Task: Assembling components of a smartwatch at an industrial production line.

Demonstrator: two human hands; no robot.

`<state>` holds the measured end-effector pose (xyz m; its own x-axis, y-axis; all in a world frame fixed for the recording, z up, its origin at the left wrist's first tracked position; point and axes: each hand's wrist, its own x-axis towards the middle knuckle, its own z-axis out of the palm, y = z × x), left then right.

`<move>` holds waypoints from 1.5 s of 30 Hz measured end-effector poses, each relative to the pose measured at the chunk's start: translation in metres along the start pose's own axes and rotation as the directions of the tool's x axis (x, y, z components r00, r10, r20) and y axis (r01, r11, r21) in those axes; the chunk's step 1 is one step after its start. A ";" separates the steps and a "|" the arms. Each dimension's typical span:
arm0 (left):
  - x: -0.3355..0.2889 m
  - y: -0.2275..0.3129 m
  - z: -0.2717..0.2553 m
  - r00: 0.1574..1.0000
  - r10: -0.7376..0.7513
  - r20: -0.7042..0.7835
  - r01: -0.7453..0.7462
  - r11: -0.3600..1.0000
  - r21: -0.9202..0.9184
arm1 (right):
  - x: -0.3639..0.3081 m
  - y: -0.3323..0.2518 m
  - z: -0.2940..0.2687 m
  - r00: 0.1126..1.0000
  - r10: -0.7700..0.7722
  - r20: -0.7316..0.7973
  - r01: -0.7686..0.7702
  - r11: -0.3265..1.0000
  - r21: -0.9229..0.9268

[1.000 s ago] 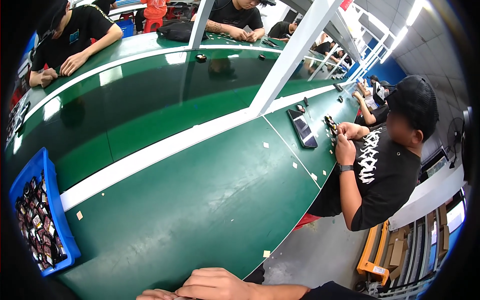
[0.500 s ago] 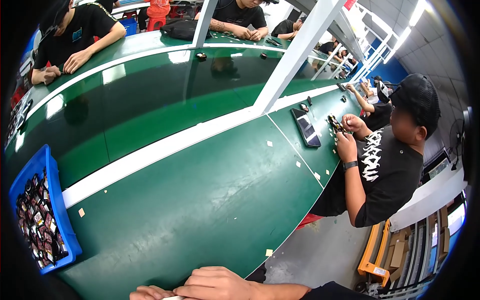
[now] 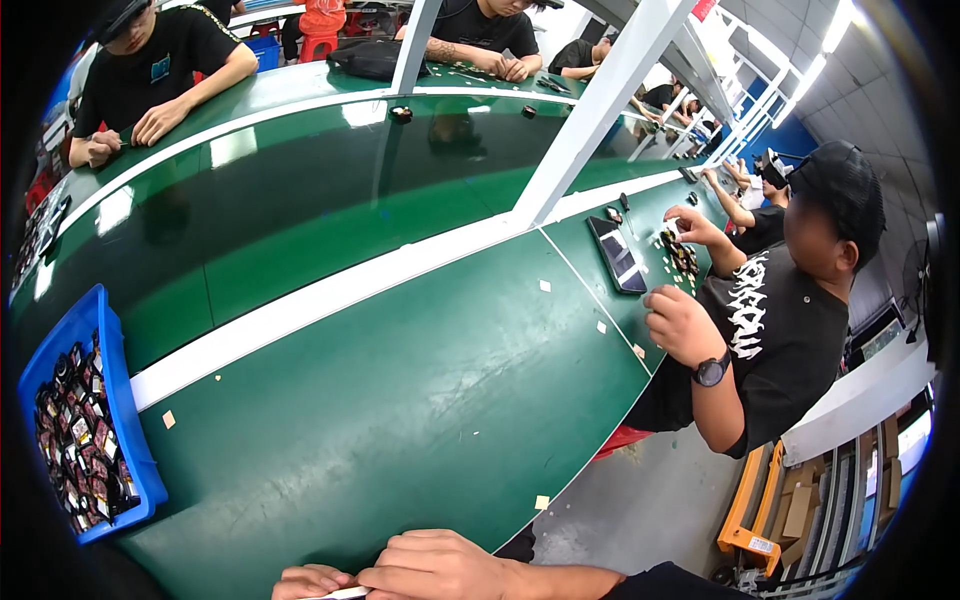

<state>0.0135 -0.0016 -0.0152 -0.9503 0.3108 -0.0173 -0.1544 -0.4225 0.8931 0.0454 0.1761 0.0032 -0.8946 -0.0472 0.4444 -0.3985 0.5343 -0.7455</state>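
- Green covers the long worktable (image 3: 400, 400), the landmark for everything below; one white stripe (image 3: 330, 295) runs along its length and two white posts (image 3: 590, 110) rise from it.
- At the table's near edge, at the bottom of the view, sit the wearer's two hands: the right hand (image 3: 440, 568) lies knuckles-up with fingers curled, and the left hand (image 3: 310, 582) is tucked just beside it, touching it.
- Between them is one thin pale strip (image 3: 345, 594), pinched at the very lower rim of the view; both hands seem closed on it, though how the fingertips grasp it cannot be told, since the frame cuts them off.
- One blue bin (image 3: 125, 420) stands at the table's left end, packed with many small dark parts too crowded to count.
- About eight small tan paper scraps (image 3: 168, 419) lie scattered on the table top, one of them near its front edge, close to the right hand.
- One dark flat tray (image 3: 617, 255) lies on the table's right part, beyond the white stripe's bend.
- One co-worker in a black printed shirt (image 3: 770, 330) and black cap sits at the table's right side, both hands on small parts, a watch on one wrist.
- Two more people in black sit at the table's far side, with others farther along.
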 end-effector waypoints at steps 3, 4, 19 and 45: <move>0.000 -0.002 -0.002 1.000 0.004 0.007 -0.004 1.000 0.006 | 0.000 0.002 0.001 1.000 -0.002 0.012 0.002 1.000 0.006; 0.001 -0.001 -0.001 1.000 0.006 0.003 -0.006 1.000 0.007 | 0.000 0.002 0.001 1.000 -0.001 0.018 0.001 1.000 0.013; -0.001 -0.001 0.004 0.995 0.030 0.100 -0.048 0.981 0.188 | -0.004 -0.010 -0.013 0.991 0.077 -0.113 -0.090 0.989 -0.118; 0.003 -0.001 0.002 0.988 0.013 0.151 -0.020 0.999 0.046 | -0.003 0.001 -0.037 0.912 0.407 0.055 -0.398 0.908 -0.134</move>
<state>0.0117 0.0015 -0.0147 -0.9007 0.4300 0.0626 -0.1223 -0.3892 0.9130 0.0554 0.2085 0.0193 -0.9890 0.1283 0.0741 0.0210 0.6165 -0.7871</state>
